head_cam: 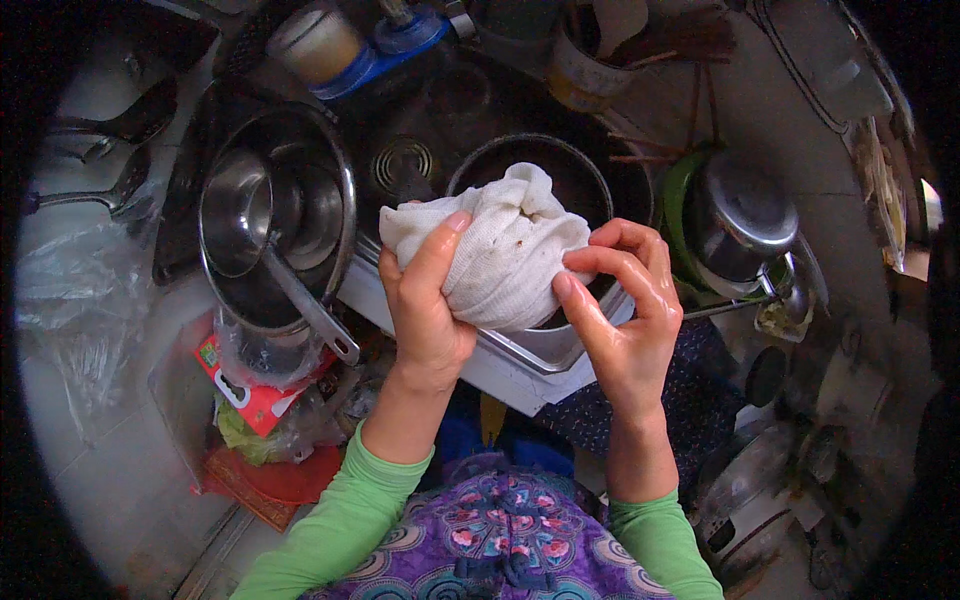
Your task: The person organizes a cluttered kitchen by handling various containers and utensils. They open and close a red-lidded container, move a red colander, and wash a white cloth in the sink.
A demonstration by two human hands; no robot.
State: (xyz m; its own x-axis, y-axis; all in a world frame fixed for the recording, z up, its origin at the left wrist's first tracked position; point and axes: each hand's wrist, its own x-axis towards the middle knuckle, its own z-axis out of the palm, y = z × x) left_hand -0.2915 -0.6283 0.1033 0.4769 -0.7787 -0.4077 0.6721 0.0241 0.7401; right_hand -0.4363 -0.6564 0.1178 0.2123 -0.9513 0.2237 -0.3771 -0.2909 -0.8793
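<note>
A damp-looking white cloth [510,262], bunched into a bundle with small dark specks on it, is held up in front of me. My left hand [431,292] grips its left side, thumb on top and the other fingers mostly hidden beneath. The thumb and fingertips of my right hand [630,307] pinch a fold at the cloth's right edge; the skin looks wet. Below the bundle is a round dark pot or basin [536,139], partly covered from view by the cloth. What the cloth wraps, if anything, cannot be seen.
Left are a metal bowl [346,180] and a metal ladle [304,296] lying across it. An upturned metal pot [750,202] rests by a green basin [675,202] at right. Behind stands a utensil container [585,79]. Clear plastic bags [82,300] lie far left.
</note>
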